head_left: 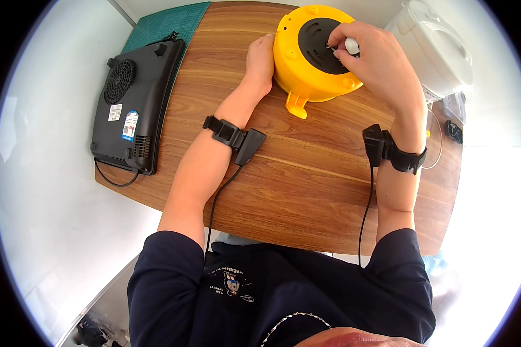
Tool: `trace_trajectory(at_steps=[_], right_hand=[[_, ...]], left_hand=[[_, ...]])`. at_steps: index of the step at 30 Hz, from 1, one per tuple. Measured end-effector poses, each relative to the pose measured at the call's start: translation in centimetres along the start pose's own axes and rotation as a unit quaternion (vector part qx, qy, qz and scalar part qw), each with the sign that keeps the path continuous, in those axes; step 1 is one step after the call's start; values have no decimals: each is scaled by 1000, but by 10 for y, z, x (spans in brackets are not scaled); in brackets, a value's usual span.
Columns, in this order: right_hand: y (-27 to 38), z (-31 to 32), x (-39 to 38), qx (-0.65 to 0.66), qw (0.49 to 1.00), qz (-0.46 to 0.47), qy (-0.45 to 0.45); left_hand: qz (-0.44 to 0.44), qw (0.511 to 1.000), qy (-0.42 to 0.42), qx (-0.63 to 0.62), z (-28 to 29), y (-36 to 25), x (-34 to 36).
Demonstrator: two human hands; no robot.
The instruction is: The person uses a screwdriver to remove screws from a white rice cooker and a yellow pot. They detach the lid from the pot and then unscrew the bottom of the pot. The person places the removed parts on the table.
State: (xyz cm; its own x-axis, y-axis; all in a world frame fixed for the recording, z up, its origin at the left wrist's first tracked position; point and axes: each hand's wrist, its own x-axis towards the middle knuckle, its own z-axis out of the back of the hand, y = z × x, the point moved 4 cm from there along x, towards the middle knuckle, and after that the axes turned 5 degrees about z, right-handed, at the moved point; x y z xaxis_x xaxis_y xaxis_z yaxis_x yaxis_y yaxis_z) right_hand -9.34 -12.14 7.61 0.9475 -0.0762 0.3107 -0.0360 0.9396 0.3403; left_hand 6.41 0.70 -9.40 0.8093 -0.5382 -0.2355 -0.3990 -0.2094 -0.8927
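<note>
A yellow electric pot [312, 87] lies upside down at the far side of the table. Its black vented base [318, 61] faces up, and a yellow spout-like tab sticks out toward me. My left hand [260, 62] is curled against the pot's left side, gripping it; its fingertips are partly hidden. Over the base, my right hand [370, 52] pinches a small screwdriver-like tool with a rounded white end [352, 46]. The tool's thin tip is close to the base; whether it touches a screw cannot be made out.
On the left, a black induction cooker [136, 110] lies underside up, partly over a green cutting mat [162, 26]. A white lidded appliance [437, 49] stands at the back right, beside a small black object [454, 132] and a thin cable. Wrist straps trail black cords over the wooden table [307, 191].
</note>
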Motion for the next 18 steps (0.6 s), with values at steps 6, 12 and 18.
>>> trace_trajectory(at_steps=[6,12,18], right_hand=[[11,5,1,13,1000,5,-1],[8,2,1,12,1000,17,-1],[8,2,2,3,999,37,-5]], left_hand=[[-10,1000,-10,-13,-1,0,0],[-12,1000,-14,-9,-2,-1,0],[-9,1000,-10,-9,-4,-3,-1]])
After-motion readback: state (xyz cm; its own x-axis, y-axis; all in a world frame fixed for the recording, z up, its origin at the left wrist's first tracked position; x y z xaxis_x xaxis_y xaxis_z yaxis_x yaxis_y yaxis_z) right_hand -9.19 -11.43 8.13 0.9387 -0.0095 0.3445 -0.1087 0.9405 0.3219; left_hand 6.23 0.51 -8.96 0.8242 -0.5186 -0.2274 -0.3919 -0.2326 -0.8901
